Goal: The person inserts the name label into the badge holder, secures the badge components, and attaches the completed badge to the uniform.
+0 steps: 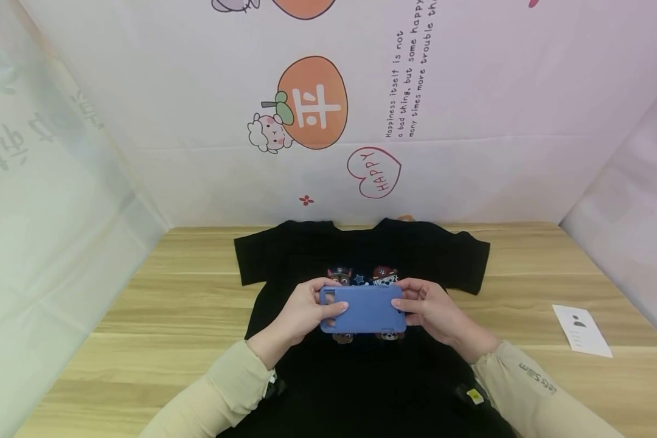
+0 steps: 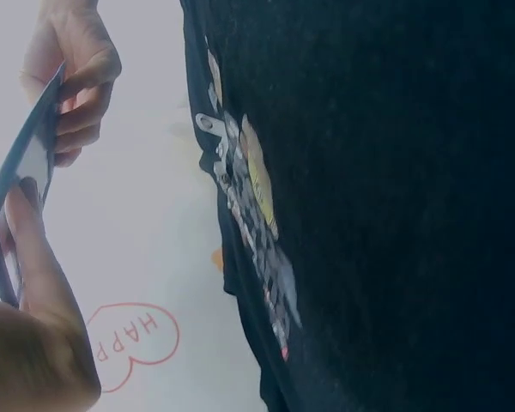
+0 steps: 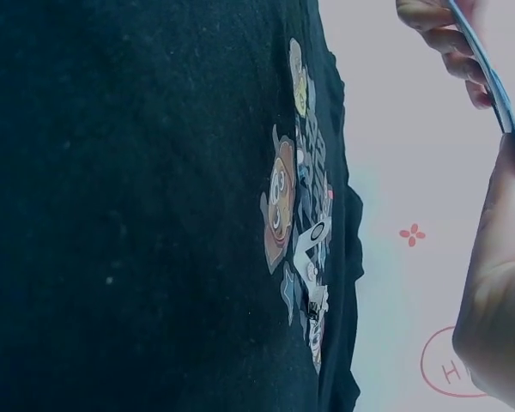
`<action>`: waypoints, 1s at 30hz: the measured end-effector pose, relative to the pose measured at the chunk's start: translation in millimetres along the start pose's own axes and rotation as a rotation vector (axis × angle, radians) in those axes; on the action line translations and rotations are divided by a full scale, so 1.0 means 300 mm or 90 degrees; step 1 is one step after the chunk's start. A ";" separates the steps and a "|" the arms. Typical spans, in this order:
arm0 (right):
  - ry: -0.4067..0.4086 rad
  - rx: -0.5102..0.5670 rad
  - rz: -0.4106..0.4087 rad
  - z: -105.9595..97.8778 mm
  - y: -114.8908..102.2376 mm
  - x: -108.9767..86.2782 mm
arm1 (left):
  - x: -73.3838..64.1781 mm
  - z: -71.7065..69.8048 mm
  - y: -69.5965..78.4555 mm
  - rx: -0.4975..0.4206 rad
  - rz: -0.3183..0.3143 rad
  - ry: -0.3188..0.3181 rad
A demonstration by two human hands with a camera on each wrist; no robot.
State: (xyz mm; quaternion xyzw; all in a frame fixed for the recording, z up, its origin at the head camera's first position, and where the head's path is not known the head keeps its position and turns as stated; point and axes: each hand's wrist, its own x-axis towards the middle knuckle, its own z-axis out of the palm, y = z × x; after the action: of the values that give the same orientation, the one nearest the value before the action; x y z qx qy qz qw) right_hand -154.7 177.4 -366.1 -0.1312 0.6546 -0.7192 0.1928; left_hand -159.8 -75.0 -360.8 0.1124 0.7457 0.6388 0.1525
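In the head view a blue phone case is held lengthwise above a black T-shirt. My left hand pinches its left end, thumb on the near face, beside cutouts in the case. My right hand pinches the right end, with the thumb on the same face and fingers behind. Edge-on, the case appears as a thin strip in the left wrist view, and the right wrist view also shows its narrow edge. Cartoon dog prints on the shirt's chest are partly covered by the case.
The T-shirt lies spread on a wood-grain table. To the right lies a small white card with a dark print. A white printed curtain rises behind the table, and pale sheets hang at both sides.
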 end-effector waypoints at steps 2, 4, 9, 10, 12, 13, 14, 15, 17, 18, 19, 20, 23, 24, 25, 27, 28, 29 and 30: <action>0.017 -0.015 0.011 -0.002 0.001 -0.002 | 0.000 -0.007 0.000 -0.011 -0.002 -0.022; 0.039 -0.030 0.021 -0.003 0.001 -0.006 | 0.000 -0.014 0.001 -0.022 -0.002 -0.048; 0.078 -0.059 0.032 -0.012 -0.006 -0.015 | -0.003 -0.025 0.009 -0.039 -0.006 -0.105; 0.080 -0.065 0.032 -0.013 -0.007 -0.017 | -0.004 -0.026 0.011 -0.041 -0.008 -0.111; 0.082 -0.073 0.032 -0.015 -0.011 -0.019 | -0.005 -0.027 0.014 -0.044 -0.009 -0.118; 0.080 -0.078 0.029 -0.016 -0.013 -0.021 | -0.006 -0.026 0.015 -0.044 -0.008 -0.121; 0.080 -0.083 0.028 -0.017 -0.014 -0.022 | -0.006 -0.026 0.017 -0.044 -0.008 -0.122; 0.083 -0.087 0.028 -0.017 -0.016 -0.023 | -0.007 -0.025 0.017 -0.042 -0.004 -0.122; 0.084 -0.094 0.024 -0.017 -0.018 -0.025 | -0.009 -0.023 0.020 -0.044 -0.004 -0.118; 0.086 -0.096 0.024 -0.016 -0.020 -0.027 | -0.011 -0.021 0.021 -0.046 -0.005 -0.115; 0.087 -0.098 0.023 -0.015 -0.020 -0.028 | -0.012 -0.019 0.021 -0.046 -0.005 -0.113; 0.088 -0.100 0.024 -0.014 -0.020 -0.029 | -0.014 -0.018 0.022 -0.047 -0.007 -0.111; 0.091 -0.103 0.027 -0.013 -0.018 -0.031 | -0.019 -0.014 0.022 -0.048 -0.013 -0.105; 0.093 -0.104 0.029 -0.011 -0.018 -0.032 | -0.020 -0.013 0.022 -0.047 -0.011 -0.104; 0.092 -0.105 0.027 -0.011 -0.017 -0.032 | -0.022 -0.013 0.022 -0.046 -0.009 -0.104; 0.094 -0.106 0.024 -0.010 -0.016 -0.032 | -0.023 -0.013 0.022 -0.045 -0.005 -0.103; 0.094 -0.105 0.022 -0.009 -0.017 -0.031 | -0.024 -0.013 0.023 -0.044 -0.004 -0.102; 0.093 -0.104 0.019 -0.009 -0.017 -0.031 | -0.025 -0.014 0.024 -0.043 -0.002 -0.101; 0.094 -0.104 0.018 -0.008 -0.018 -0.030 | -0.026 -0.015 0.025 -0.043 -0.001 -0.100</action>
State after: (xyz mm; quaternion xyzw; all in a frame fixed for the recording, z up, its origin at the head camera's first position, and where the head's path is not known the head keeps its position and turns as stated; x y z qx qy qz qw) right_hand -148.4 183.9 -360.3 -0.0839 0.7251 -0.6684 0.1431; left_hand -154.5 -80.6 -352.1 0.1563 0.7095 0.6526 0.2152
